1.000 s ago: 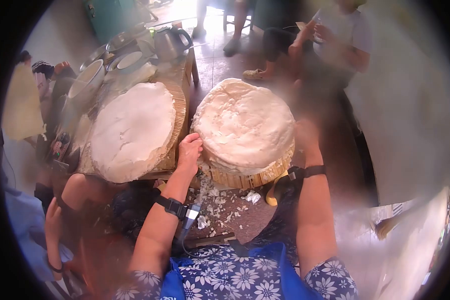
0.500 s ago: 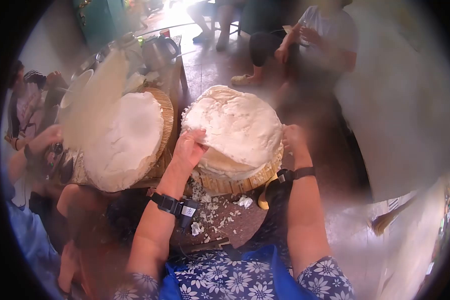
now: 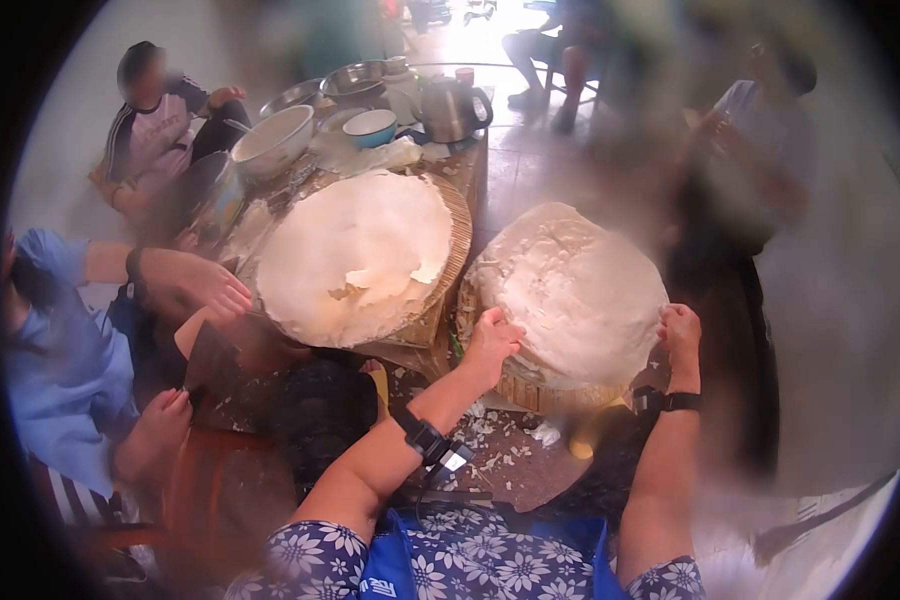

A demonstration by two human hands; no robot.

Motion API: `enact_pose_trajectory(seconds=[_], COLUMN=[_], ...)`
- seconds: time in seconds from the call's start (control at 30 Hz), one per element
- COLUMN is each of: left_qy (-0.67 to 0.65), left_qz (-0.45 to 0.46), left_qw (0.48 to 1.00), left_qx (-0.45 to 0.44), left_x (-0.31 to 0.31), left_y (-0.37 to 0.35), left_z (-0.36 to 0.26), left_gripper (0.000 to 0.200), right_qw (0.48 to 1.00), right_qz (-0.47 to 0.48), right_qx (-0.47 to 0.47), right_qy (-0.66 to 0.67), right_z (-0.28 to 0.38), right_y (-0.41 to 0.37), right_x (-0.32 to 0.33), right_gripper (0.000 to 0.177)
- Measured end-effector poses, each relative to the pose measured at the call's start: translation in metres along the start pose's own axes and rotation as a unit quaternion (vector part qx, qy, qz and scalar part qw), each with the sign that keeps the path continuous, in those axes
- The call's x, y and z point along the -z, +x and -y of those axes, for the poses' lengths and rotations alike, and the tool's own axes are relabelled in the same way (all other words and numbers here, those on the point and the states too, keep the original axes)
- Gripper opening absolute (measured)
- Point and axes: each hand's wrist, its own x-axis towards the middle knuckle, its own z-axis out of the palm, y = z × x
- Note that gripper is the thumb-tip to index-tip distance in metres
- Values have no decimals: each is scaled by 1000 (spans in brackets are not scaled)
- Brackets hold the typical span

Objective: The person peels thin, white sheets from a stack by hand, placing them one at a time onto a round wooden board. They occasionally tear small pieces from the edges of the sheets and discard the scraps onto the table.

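Round white layered stack of thin, doughy-looking sheets [image 3: 585, 285] rests on round tan slatted base [image 3: 535, 393]. Left hand [image 3: 495, 345]: fingers curled, touching stack's near-left rim. Right hand [image 3: 680, 333]: fingers bent inward at stack's right rim. Firm hold: cannot tell, either hand. Step, judged: edge handling. Next move likely requires gentle, even two-sided grip.

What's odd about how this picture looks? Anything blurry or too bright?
Head view: black borders curve around the picture; head view: glare whitens the far floor; head view: haze blurs the person at right, while the left hand and right hand look clearer.
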Motion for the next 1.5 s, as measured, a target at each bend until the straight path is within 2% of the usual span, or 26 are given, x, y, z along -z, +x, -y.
enact_pose_trajectory(seconds=[0.07,0.1,0.2,0.27,0.3,0.4,0.43,0.5,0.6,0.73,0.83,0.93,1.13,1.23,1.5], left_qy=[129,128,7,-49,-48,-91,-99,-103,-133,-123,-66,46,92,-18,-53], left_qz=[-69,-68,33,6,-49,-158,-187,-257,-342,-374,-376,-433,-418,-338,-306], left_qw=[986,985,987,980,973,927,908,866,828,815,816,825,830,883,894], left_qx=[-85,-96,-155,-193,-222,-329,-361,-415,-425,-424,-434,-360,-358,-325,-323], left_x=[11,16,47,64,76,121,142,183,219,243,264,292,320,317,328], left_y=[-14,-28,-50,-65,-64,-61,-58,-52,-50,-44,-33,-26,-18,-25,-11], left_z=[0,-12,-39,-75,-90,-130,-140,-155,-172,-178,-168,-156,-150,-156,-152], left_gripper=[54,52,40,30,27,25,25,29,38,42,43,44,45,46,48], right_qw=[998,997,991,981,974,978,991,988,980,968,958,948,954,948,946], right_qz=[-18,-18,-26,-41,-50,-53,-20,13,88,179,237,276,271,280,296], right_qx=[45,66,116,174,204,191,132,154,165,154,130,126,113,100,62], right_qy=[-38,-45,-66,-79,-86,-56,-20,19,72,82,91,100,67,112,119], right_z=[-3,0,-2,-15,-19,-13,12,32,55,109,129,142,155,149,158], right_y=[3,0,3,13,19,13,-9,-30,-50,-97,-112,-121,-130,-130,-136], right_x=[-2,-2,-10,-19,-22,-39,-42,-55,-86,-124,-155,-181,-213,-224,-243], right_gripper=[18,19,18,17,17,16,13,12,13,14,15,16,15,15,17])
